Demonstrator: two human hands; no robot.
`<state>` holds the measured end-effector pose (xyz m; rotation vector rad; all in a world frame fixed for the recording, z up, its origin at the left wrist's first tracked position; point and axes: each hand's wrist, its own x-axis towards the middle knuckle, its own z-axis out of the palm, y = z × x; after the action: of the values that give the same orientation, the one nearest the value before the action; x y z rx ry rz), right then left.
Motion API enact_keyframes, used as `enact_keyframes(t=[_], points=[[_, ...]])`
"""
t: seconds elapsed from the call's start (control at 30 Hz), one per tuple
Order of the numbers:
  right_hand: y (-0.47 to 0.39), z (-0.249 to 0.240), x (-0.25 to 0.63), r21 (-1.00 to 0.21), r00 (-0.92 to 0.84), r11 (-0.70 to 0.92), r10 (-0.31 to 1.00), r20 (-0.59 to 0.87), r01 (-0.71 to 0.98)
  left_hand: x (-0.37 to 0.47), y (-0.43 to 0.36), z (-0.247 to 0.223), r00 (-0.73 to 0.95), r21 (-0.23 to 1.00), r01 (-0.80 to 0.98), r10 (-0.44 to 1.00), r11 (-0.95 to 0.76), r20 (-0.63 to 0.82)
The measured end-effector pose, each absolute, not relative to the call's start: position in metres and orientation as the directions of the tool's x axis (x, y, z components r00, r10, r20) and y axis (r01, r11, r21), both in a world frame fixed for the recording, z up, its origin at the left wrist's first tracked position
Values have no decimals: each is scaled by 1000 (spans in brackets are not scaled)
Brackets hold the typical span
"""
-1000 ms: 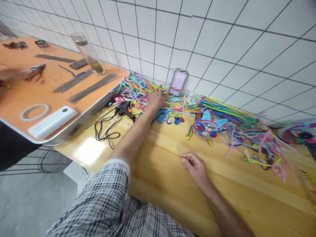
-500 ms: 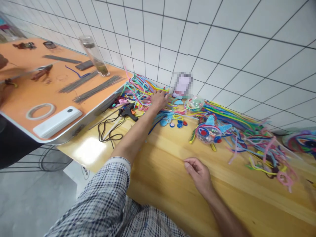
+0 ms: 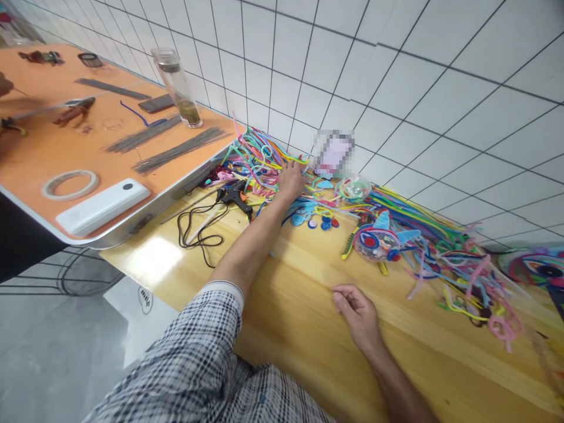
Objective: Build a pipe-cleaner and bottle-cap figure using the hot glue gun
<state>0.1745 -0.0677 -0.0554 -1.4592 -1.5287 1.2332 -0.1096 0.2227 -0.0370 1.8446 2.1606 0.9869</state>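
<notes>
My left hand [image 3: 291, 181] reaches into a pile of coloured pipe cleaners [image 3: 263, 154] by the tiled wall. Its fingers bend down among the strands, and the tips are hidden, so I cannot make out a hold. Just left of that forearm lies a black glue gun [image 3: 237, 196] with its cord looped on the table. My right hand [image 3: 358, 314] rests low over the bare wood, its fingers curled and nothing visible in them. Beyond it sits a clear rounded craft piece [image 3: 377, 243] with a red-and-blue eye and light blue fins. Bottle caps [image 3: 326, 224] lie between the hands.
An orange table [image 3: 33, 150] adjoins on the left, bearing a glass bottle [image 3: 180, 88], wire bundles [image 3: 180, 151], a tape roll [image 3: 70, 185] and a white case [image 3: 103, 207]. Another person's hand [image 3: 6, 85] shows there. More pipe cleaners [image 3: 478, 279] lie rightward.
The view has shifted slightly, so most things sit a little further right. My left hand's fingers look more bent into the pipe cleaners. My right hand keeps its curled pose.
</notes>
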Motion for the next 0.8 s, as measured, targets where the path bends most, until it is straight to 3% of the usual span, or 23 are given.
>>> enact_keyframes(t=[0.2,0.4,0.57,0.8], points=[[-68,-53,175,-937,-142,-79,981,-135,342,-113,226,-42,-294,610,792,886,18,357],[-68,-52,174,-927,-121,-71,985,-124,369,-121,237,-52,-508,815,579,783,2,359],[-67,-35,162,-910,-142,-71,980,-141,408,-127,242,-60,-618,909,413,714,-62,329],[-4,32,108,-748,-272,258,956,107,611,-125,245,-64,-581,921,365,739,-138,341]])
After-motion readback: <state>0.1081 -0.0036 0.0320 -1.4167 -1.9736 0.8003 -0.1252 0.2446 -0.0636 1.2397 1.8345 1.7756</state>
